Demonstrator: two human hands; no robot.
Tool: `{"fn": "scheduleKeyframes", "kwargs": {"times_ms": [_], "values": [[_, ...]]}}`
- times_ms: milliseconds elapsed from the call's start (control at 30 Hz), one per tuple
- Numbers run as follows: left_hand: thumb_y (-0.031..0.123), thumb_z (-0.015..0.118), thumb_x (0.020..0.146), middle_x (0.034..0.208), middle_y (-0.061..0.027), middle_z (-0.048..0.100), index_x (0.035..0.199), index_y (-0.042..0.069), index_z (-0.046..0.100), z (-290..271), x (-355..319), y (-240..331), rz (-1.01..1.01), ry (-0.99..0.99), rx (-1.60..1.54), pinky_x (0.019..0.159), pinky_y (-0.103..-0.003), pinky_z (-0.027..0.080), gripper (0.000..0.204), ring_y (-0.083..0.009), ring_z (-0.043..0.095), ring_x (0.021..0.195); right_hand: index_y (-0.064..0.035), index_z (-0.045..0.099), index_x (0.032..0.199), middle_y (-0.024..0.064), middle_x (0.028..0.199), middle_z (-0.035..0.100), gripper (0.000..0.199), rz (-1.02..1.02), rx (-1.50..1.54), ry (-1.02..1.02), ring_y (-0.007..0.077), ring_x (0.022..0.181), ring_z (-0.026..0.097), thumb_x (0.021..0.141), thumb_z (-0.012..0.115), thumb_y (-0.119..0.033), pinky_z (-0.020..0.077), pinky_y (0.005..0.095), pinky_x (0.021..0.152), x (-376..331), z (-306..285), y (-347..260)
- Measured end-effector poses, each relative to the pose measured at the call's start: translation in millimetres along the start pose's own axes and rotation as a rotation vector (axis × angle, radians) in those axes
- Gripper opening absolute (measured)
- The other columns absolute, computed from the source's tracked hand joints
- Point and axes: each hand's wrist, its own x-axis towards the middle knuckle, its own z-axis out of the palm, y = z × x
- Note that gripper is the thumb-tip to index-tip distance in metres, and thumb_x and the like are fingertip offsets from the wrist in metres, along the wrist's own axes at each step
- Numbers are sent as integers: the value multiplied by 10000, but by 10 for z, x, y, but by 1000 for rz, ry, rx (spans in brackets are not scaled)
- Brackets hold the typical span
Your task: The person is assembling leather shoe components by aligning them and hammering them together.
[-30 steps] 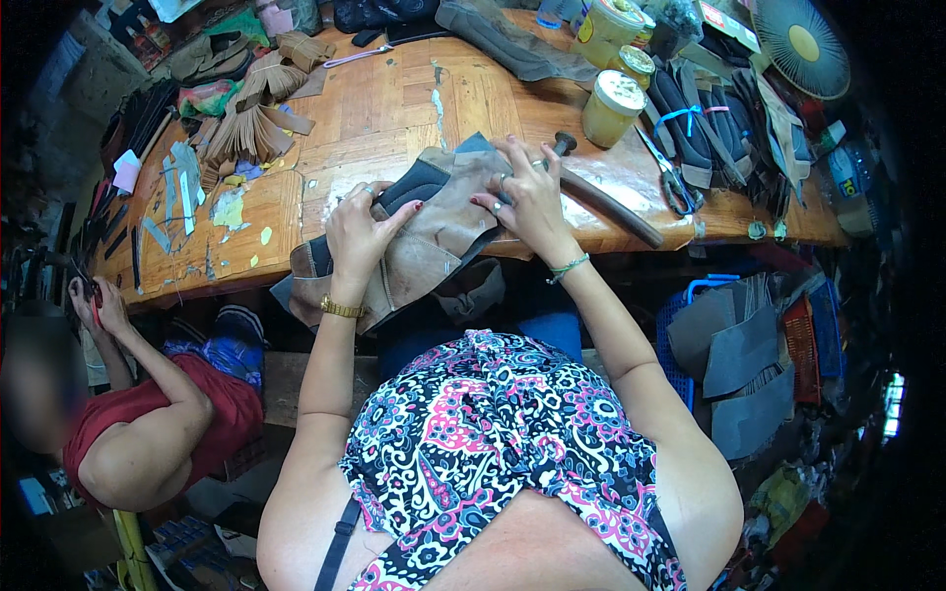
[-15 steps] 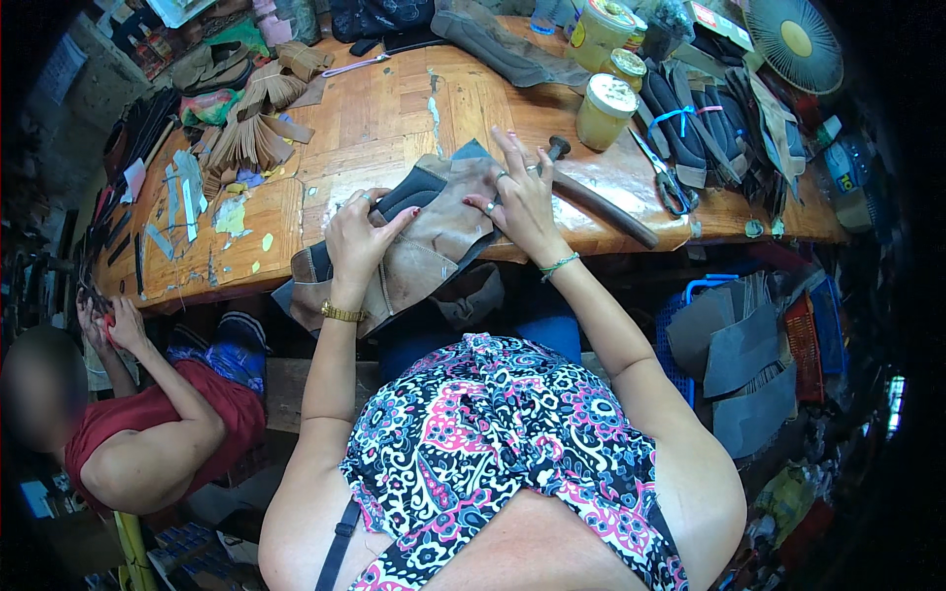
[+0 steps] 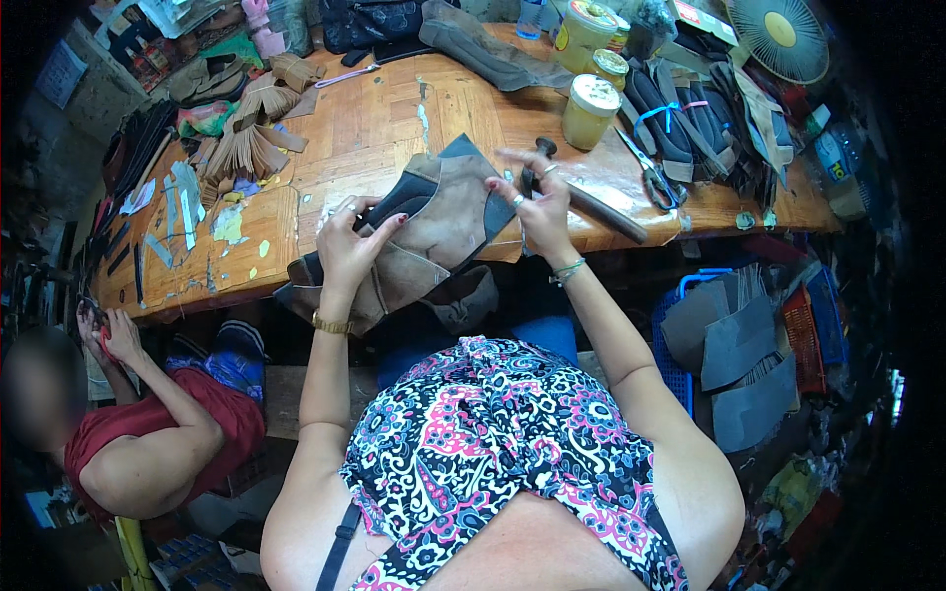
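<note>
A brown and dark leather shoe upper piece (image 3: 448, 212) lies over the table's front edge, its lower part hanging down towards my lap. My left hand (image 3: 347, 244) grips its left side, thumb on top and fingers curled at the dark padded part. My right hand (image 3: 544, 212) is just beside the piece's right edge, thumb and fingers apart, the fingertips smeared by motion. I cannot tell whether its thumb touches the leather. Right beside and partly behind that hand lies a hammer (image 3: 606, 214) with a dark wooden handle.
Scissors (image 3: 652, 177), jars (image 3: 591, 113) and tied bundles of shoe parts (image 3: 680, 123) stand on the right of the wooden table (image 3: 345, 108). Leather strips (image 3: 256, 148) and scraps lie left. A blue basket (image 3: 670, 345) with cut sheets is at lower right. A co-worker (image 3: 158, 433) sits at left.
My right hand has moved off the leather's right side to the right, towards the hammer head. More of the piece's dark right edge shows. My left hand keeps its hold.
</note>
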Motion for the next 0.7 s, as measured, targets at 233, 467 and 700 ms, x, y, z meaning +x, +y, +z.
{"fn": "scheduleKeyframes", "kwargs": {"times_ms": [233,467,700], "values": [[231,871,808,789,-44,658,924,-17,727,-259,-68,380,-50,-169,-281,664,-277,433,309,-115,550,717,-15,369,1539,161,1459,533,1008,-27,163,-183,222,1258,584,703,931,-55,496,371,1044,144,28,-425],[163,804,892,843,0,655,1025,-8,711,-306,-162,492,-175,-378,-516,711,-268,456,236,-80,563,800,-23,353,1556,127,1379,626,1003,55,425,-239,156,1136,658,702,853,140,553,308,980,173,55,-922],[165,759,935,895,-61,697,1051,-56,678,-184,-68,756,-120,-243,-519,760,-278,496,262,-110,607,845,-67,353,1561,92,1326,623,793,163,868,-46,163,1121,649,931,762,-322,509,274,1014,63,14,-835]]}}
